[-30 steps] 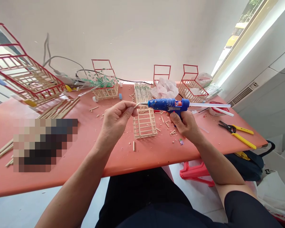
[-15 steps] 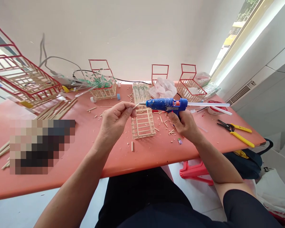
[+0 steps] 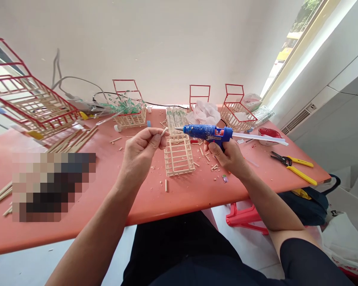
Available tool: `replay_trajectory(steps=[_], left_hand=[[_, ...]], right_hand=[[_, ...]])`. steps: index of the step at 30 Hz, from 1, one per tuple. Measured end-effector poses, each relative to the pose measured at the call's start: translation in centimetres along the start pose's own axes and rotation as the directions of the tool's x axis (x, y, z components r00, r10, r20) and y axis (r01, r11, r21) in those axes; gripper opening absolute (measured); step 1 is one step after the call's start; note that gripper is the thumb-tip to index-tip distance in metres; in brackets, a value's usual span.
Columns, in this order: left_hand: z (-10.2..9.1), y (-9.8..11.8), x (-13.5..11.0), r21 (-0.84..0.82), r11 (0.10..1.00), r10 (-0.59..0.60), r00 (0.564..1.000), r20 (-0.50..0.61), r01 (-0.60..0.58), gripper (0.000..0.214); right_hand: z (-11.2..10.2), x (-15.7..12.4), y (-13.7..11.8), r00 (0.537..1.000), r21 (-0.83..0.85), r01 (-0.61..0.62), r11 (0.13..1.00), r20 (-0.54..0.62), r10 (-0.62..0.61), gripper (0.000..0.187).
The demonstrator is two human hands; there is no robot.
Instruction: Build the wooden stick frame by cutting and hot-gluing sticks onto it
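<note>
- The left hand is pinching a short pale wooden stick between thumb and fingertips, closed on its lower end, with the free end pointing up and to the right
- The right hand is wrapping tightly around the grip of the blue plastic hot-glue gun, with a clear glue rod sticking out of the back
- A second ago the stick's end was sitting right at the gun's metal nozzle; now the stick is drawing back to the left and a small gap is showing between the two
- The gun is also tipping a little, its nose rising and its rear dropping toward the red shallow dish
- That gap is suggesting the dab of glue is finished, though any bead on the stick is too small to make out
- Both are hanging in the air above the orange-red tabletop, just over the pale ladder-like frame of wooden sticks, which is lying flat and untouched between the hands
- Yellow-handled pliers are lying well off to the right
</note>
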State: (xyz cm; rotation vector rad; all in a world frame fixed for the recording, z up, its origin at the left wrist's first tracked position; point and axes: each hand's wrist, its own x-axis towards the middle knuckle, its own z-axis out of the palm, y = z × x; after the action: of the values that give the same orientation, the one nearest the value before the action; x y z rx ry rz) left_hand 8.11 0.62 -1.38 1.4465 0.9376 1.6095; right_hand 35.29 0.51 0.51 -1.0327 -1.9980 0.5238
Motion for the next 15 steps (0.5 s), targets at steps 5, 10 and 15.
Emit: replay_trajectory(steps=[5,10,15], left_hand=[[0.2,0.5,0.1,-0.084,0.996,-0.027,0.999,-0.040,0.024,0.026],[0.4,1.1,0.1,-0.130,0.992,-0.014,0.998,-0.063,0.006,0.033],[0.2,1.0,0.4,-0.241,0.969,-0.073,0.997,-0.033,0.063,0.035]], right_hand=[[0.4,0.1,0.5,0.998,-0.025,-0.044,0.999,-0.049,0.043,0.054],[0.9,0.1,0.7,0.995,-0.028,-0.083,0.996,-0.050,0.081,0.041],[1.6,0.2,1.0,0.996,-0.028,-0.042,0.999,-0.082,0.040,0.035]])
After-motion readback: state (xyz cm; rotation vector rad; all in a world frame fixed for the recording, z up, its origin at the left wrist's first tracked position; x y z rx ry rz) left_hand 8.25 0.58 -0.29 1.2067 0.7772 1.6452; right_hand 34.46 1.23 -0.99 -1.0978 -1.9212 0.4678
